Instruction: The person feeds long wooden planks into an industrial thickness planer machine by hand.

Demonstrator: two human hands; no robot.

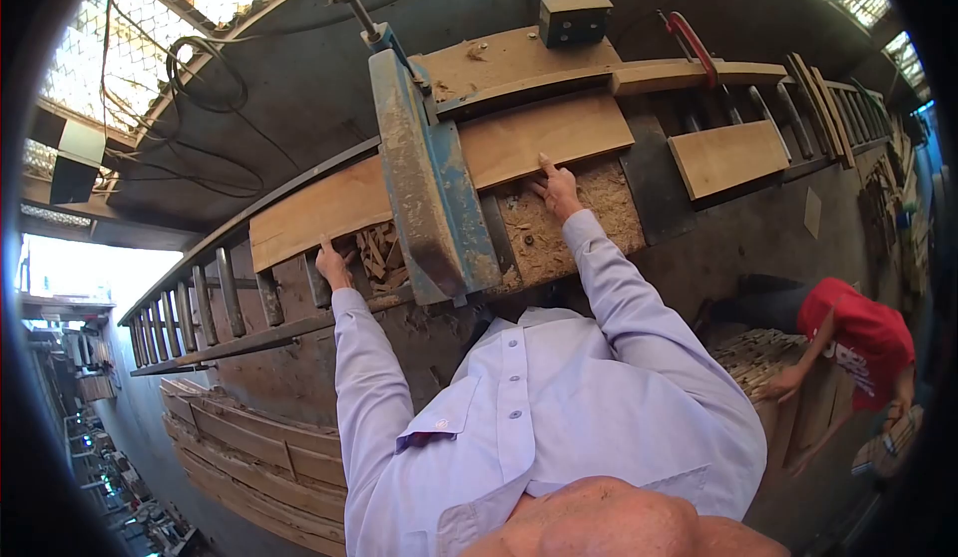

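A long, flat wooden board [547, 141] lies lengthwise beneath the worn blue arm of a machine [424, 168], which hides its middle. My left hand [332, 263] grips the near edge of the board's left part, thumb on top and fingers partly hidden below. To the right of the blue arm, my right hand [559, 190] holds the same near edge, its thumb on the upper face and its other fingers lower down at the edge. Wood chips [379, 256] lie beside my left hand, and sawdust [574, 220] covers the bed under my right hand.
Roller conveyors extend left [232, 290] and right. A shorter board [726, 158] rests on the right side, near a red clamp [691, 43] on the wooden fence [659, 78]. Stacked planks [259, 457] stand lower left. A person in a red shirt [856, 342] bends at the right.
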